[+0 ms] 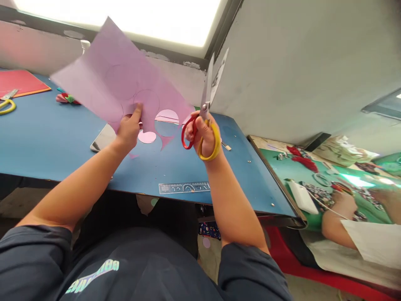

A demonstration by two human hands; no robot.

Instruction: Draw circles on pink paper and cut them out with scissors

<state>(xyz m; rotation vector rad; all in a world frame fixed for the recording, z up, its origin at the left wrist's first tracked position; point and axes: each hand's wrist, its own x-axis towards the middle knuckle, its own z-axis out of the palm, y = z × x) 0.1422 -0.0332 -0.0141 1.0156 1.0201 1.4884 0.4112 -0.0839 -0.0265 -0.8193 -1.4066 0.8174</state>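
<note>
A sheet of pink paper (125, 54) hangs tilted above the blue table, with drawn circles on it and rounded cut-outs along its lower edge. My left hand (129, 127) pinches it near that edge, thumb on top. In my right hand (205, 136) is a pair of scissors (205, 104), one handle red and one yellow; fingers sit in the loops and the blades point up, parted, to the right of the paper. Beneath the sheet, a cut pink paper circle (147, 137) lies on the table. A clear ruler (184, 187) rests near the front edge.
On the blue table (46, 146) lie a phone-like flat object (103, 138), red paper (23, 81) and yellow-handled scissors (8, 102) at left. A wall (282, 62) rises at right. Beyond the table's right edge, another person's hands (343, 202) work at a green-topped table (272, 156).
</note>
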